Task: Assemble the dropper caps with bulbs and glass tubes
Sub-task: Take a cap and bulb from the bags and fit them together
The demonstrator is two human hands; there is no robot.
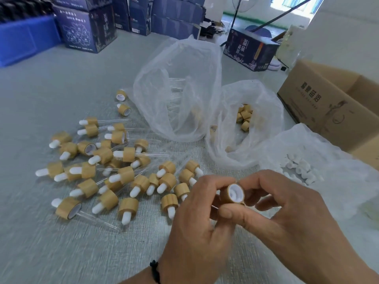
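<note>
Both hands' fingers (227,212) pinching cap (233,193)

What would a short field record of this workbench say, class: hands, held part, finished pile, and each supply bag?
hands: left hand and right hand both hold one cap
cap: wooden, white liner facing the camera, no tube visible
pile: capped droppers with white bulbs, several with glass tubes, on the table to the left
middle bag: loose caps
right bag: white bulbs
far bag: glass tubes, faint
</note>
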